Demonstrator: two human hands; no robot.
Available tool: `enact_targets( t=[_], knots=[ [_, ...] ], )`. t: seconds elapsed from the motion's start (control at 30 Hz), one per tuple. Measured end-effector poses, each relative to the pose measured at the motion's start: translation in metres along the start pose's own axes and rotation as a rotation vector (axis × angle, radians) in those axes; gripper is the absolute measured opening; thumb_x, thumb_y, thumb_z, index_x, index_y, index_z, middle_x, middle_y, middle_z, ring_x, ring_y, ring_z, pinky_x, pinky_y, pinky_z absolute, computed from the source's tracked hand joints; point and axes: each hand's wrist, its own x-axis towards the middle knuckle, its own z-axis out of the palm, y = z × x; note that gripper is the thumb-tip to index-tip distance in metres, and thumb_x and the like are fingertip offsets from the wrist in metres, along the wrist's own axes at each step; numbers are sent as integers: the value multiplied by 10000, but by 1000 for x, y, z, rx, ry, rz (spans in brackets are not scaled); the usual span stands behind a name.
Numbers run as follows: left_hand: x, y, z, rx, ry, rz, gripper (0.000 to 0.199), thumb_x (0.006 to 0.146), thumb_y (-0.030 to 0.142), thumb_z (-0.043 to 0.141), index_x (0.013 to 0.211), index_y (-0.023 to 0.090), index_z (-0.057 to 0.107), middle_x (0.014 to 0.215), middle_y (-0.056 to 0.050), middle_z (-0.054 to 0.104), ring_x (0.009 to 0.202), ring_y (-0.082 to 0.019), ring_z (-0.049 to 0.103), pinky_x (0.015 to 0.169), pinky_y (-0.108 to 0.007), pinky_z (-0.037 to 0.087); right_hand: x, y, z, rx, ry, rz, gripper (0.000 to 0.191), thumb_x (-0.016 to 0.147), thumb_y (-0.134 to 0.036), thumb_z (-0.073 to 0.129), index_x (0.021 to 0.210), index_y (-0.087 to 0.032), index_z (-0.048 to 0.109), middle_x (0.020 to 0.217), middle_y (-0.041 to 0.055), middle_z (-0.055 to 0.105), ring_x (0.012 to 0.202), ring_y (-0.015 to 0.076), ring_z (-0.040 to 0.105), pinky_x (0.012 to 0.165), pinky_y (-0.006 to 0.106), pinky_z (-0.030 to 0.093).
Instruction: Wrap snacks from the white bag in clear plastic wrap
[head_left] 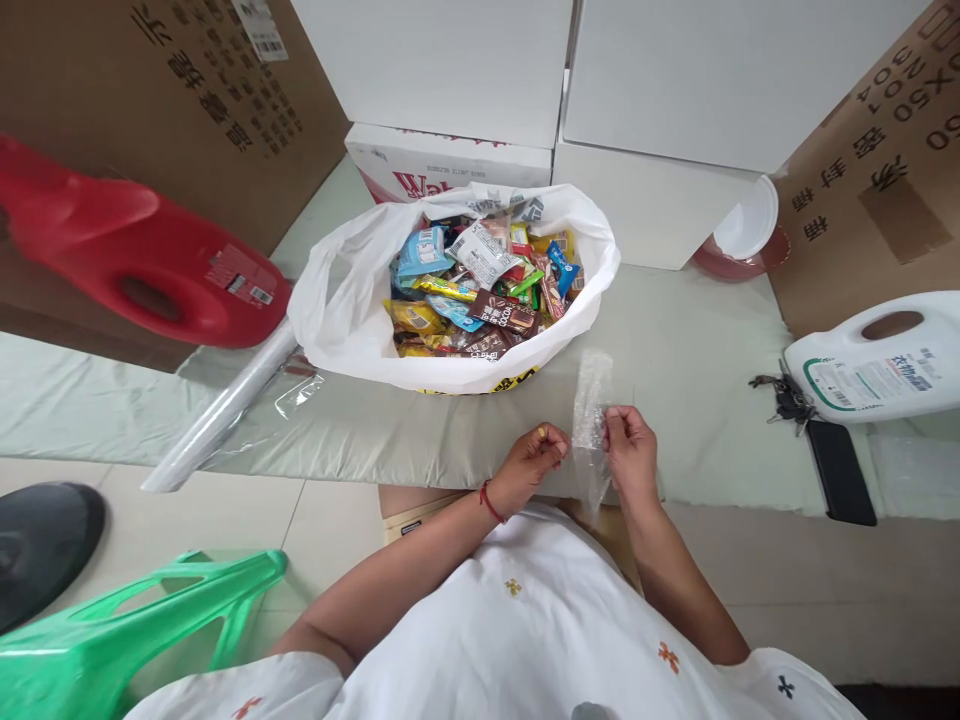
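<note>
A narrow strip of clear bubble wrap (592, 410) stands upright over the front edge of the table, its lower end hanging near my lap. My right hand (631, 452) pinches its right edge between thumb and fingers. Just left of the strip is my left hand (529, 470), its fingers curled together and the tips close to the wrap; whether they grip anything is too small to tell. Behind both hands sits an open white plastic bag (337, 340) filled with many small wrapped snacks (480, 290).
A red jug (172, 270) and a clear film roll (225, 410) lie at left. On the right are a white detergent bottle (885, 360), keys (787, 398), a black phone (841, 472) and stacked bowls (746, 235). Boxes (645, 200) line the back; a green stool (142, 620) stands lower left.
</note>
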Motion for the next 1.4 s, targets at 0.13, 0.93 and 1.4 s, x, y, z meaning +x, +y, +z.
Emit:
enact_targets(
  t=[0.13,0.93,1.4],
  knots=[
    [-2,10,-1,-224,88,-159,529,721,627,858,856,187,596,1093,-71,686,956,-188,646,783,-303,510,-2,0,-1,-81,-10,-110,354,938,-566,605,843,-225,596,610,-55,501,551,125,433,528,258,360],
    [18,14,29,-143,25,-218,576,766,707,772,996,187,677,1047,-86,698,965,-220,627,750,-301,504,-23,-14,-5,139,-105,-24,472,938,-703,548,798,-255,498,702,-33,513,502,113,320,467,274,273],
    [28,0,41,-202,78,-203,445,590,436,942,812,142,692,746,-12,675,695,-132,598,674,-262,478,-12,2,-4,-530,26,-390,315,1019,-440,442,839,-238,604,803,33,656,748,198,566,722,313,406]
  ],
)
